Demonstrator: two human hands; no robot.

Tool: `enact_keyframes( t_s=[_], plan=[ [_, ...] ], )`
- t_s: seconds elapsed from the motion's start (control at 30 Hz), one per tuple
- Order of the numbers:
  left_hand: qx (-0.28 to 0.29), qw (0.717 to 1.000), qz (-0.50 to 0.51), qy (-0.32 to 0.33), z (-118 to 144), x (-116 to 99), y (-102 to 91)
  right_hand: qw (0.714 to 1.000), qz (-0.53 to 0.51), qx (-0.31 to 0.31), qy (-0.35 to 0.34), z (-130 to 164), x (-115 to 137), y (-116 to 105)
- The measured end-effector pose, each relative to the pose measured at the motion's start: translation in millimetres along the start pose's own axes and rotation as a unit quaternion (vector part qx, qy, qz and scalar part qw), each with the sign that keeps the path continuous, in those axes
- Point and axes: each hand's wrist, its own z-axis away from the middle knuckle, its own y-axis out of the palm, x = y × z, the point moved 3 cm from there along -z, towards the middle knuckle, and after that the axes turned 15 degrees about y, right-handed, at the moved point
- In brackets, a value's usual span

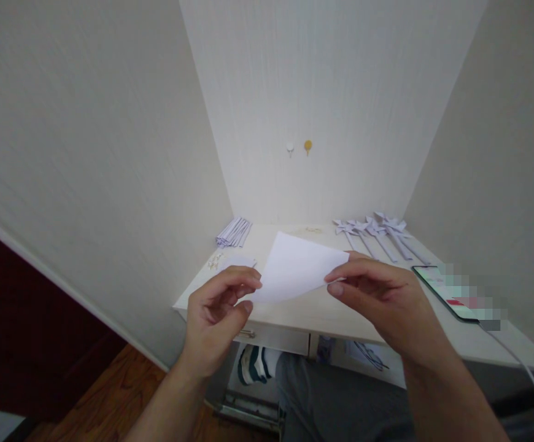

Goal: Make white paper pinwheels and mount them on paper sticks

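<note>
A white sheet of paper (297, 270) is held up above the desk, tilted, with its corners pointing up and to the sides. My left hand (221, 313) has its thumb and curled fingers at the lower left corner of the sheet. At the right edge, my right hand (377, 294) pinches the paper between thumb and fingers, with a fingertip showing behind it. More white paper (239, 263) lies on the desk behind my left hand, partly covered by it. Beside that are small pale pieces (215, 261), too small to name.
On the white desk (294, 316), rolled paper sticks (234, 233) lie back left and several paper pinwheels (372, 230) back right. A phone (446, 294) with a cable (531, 374) lies at the right. Two hooks, one yellow (308, 146), are on the back wall.
</note>
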Motion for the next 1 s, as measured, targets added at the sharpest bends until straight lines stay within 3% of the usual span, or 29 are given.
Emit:
enact_keyframes(
  t_s=[0.13, 0.2, 0.3, 0.47, 0.57, 0.73, 1.0],
  plan=[
    [-0.029, 0.989, 0.081, -0.120, -10.2, 11.6, 2.0, 0.998, 0.051, -0.019, -0.029, 6.3, 10.4, 1.0],
    [-0.032, 0.978, 0.072, -0.194, -15.8, 20.5, 5.4, 0.997, 0.071, -0.016, -0.038, 8.0, 13.5, 3.2],
    [-0.003, 0.969, 0.046, -0.244, -21.8, 28.8, 12.9, 0.994, 0.102, 0.003, -0.037, 8.3, 14.3, 6.9],
    [-0.010, 0.984, -0.028, -0.178, -25.6, 18.1, 20.2, 0.987, 0.154, 0.007, -0.036, 9.0, 12.9, 7.6],
    [0.026, 0.986, -0.079, -0.142, -24.2, 4.9, 25.2, 0.989, 0.146, 0.004, -0.027, 10.5, 11.8, 7.7],
    [0.078, 0.984, -0.067, -0.149, -18.8, -7.0, 33.8, 0.996, 0.088, 0.008, 0.009, 10.1, 8.7, 9.1],
    [0.060, 0.987, -0.049, -0.144, -16.1, -16.2, 35.6, 0.994, 0.063, 0.030, 0.082, 12.5, 9.0, 9.7]
  ],
)
